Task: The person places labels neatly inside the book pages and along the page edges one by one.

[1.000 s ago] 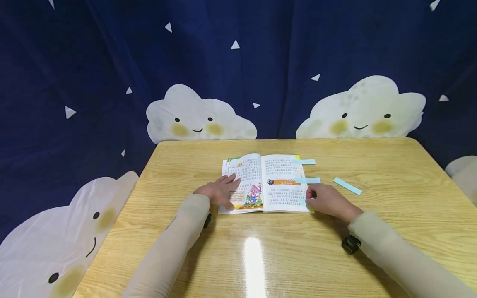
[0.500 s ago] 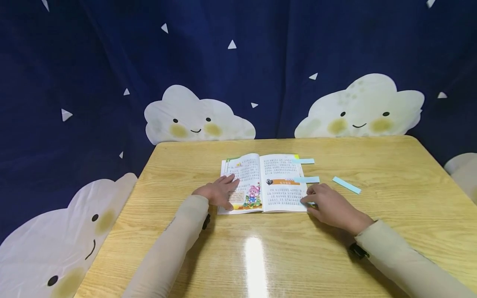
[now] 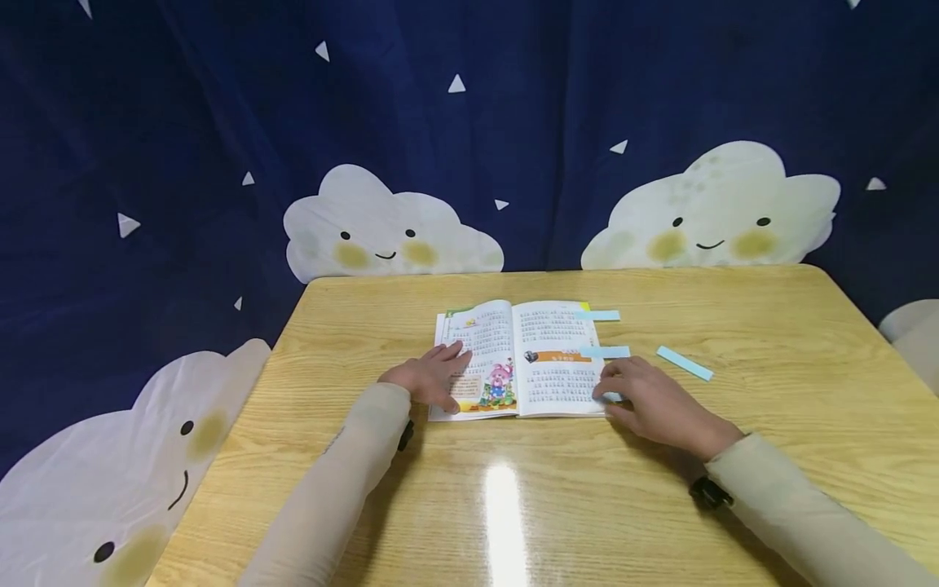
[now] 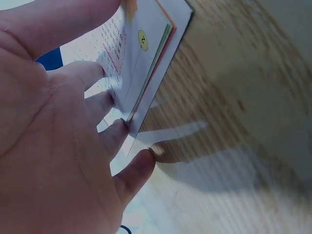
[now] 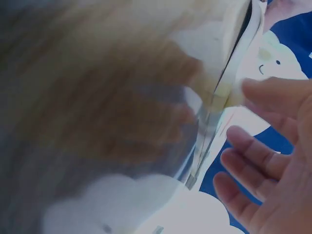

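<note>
While the book (image 3: 550, 387) on the worktop (image 3: 367, 326) is steadied by the spread left hand (image 3: 431, 380), the near blue strip (image 3: 614, 397) at the book's right edge is best pressed flat by the right hand (image 3: 653, 405), its fingers loosely bent.

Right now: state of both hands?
Left hand: open, resting on the left side of the book.
Right hand: open, fingers at the lowest strip; no pinch visible.
</note>
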{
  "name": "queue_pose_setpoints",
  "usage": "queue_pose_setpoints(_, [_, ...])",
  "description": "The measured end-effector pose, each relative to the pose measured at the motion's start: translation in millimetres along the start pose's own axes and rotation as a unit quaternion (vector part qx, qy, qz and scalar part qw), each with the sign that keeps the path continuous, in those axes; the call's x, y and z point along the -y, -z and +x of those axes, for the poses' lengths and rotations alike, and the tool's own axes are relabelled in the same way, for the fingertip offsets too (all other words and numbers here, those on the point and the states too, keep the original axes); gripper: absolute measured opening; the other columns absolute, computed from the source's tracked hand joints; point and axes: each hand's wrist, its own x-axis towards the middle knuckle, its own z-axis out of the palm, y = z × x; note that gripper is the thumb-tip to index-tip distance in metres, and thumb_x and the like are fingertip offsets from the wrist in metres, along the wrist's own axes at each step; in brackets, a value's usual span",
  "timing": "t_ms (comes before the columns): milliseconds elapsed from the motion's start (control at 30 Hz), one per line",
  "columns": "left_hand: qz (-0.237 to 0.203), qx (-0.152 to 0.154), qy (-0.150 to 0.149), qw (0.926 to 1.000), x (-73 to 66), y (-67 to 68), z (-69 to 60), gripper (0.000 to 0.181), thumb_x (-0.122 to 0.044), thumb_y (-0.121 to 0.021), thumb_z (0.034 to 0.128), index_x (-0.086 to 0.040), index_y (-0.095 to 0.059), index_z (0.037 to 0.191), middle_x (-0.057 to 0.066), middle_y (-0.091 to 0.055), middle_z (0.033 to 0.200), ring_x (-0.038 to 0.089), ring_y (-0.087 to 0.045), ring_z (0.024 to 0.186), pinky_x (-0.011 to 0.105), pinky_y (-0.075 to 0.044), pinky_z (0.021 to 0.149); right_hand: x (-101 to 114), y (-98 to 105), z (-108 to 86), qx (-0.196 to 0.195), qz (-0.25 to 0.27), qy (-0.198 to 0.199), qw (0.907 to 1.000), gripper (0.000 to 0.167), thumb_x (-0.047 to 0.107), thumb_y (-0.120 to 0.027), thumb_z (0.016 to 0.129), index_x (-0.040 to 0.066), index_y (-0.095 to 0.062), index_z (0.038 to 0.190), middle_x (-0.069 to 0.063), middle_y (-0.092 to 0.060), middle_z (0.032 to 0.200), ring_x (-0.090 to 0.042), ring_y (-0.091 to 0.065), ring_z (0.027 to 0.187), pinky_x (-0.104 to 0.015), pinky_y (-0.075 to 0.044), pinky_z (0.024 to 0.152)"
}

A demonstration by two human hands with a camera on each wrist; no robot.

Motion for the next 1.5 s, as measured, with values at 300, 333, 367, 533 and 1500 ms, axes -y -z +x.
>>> queue_pose_setpoints(300, [0.003,0.005,0.006,1.0000,0.9,0.8,0.8,0.095,-0.036,-0.071,0.0911,-0.029,-0.007,0.161,-0.005,0.007,0.170,0.026,0.005,0.158,0.062,-0.012,0.124,3.4,6.1,5.9,-0.020,-0.022,0.025,0.9992,0.013,0.007,-0.077,0.082,0.018,-0.072,0.080,-0.004,-0.066,0.099,-0.022,-0.059,0.095,-0.040,-0.052,0.082])
queue_pose_setpoints(333, [0.001,0.005,0.006,1.0000,0.9,0.7,1.0,0.095,-0.035,-0.071,0.0910,-0.029,-0.007,0.161,-0.005,0.007,0.170,0.026,0.005,0.158,0.063,-0.011,0.123,4.1,6.5,6.3,-0.025,-0.025,0.026,0.9990,0.013,0.006,-0.078,0.082,0.018,-0.072,0.079,-0.003,-0.065,0.097,-0.021,-0.058,0.092,-0.039,-0.051,0.080])
queue_pose_setpoints(367, [0.000,0.005,0.006,1.0000,0.8,0.6,1.2,0.095,-0.035,-0.071,0.0909,-0.029,-0.007,0.161,-0.005,0.007,0.170,0.026,0.005,0.158,0.063,-0.011,0.123,4.7,6.9,6.7,-0.031,-0.027,0.026,0.9988,0.013,0.006,-0.078,0.081,0.017,-0.071,0.078,-0.003,-0.064,0.095,-0.020,-0.057,0.090,-0.037,-0.050,0.078])
queue_pose_setpoints(533, [0.002,0.006,0.010,0.9999,0.3,0.4,1.7,0.095,-0.035,-0.071,0.0909,-0.030,-0.007,0.161,-0.006,0.007,0.170,0.025,0.006,0.158,0.064,-0.011,0.123,7.7,9.6,7.4,-0.062,-0.045,0.031,0.9966,0.014,0.005,-0.079,0.080,0.017,-0.072,0.077,0.000,-0.059,0.087,-0.017,-0.052,0.083,-0.034,-0.046,0.073])
queue_pose_setpoints(1500, [0.010,0.007,0.007,0.9999,-0.7,-0.1,-1.7,0.095,-0.036,-0.070,0.0918,-0.028,-0.006,0.161,-0.004,0.008,0.170,0.026,0.005,0.158,0.063,-0.013,0.123,50.3,14.0,3.3,0.033,0.237,-0.065,0.9688,0.029,0.010,-0.064,0.094,0.006,-0.038,0.107,-0.011,-0.061,0.092,-0.017,-0.061,0.078,-0.031,-0.055,0.072])
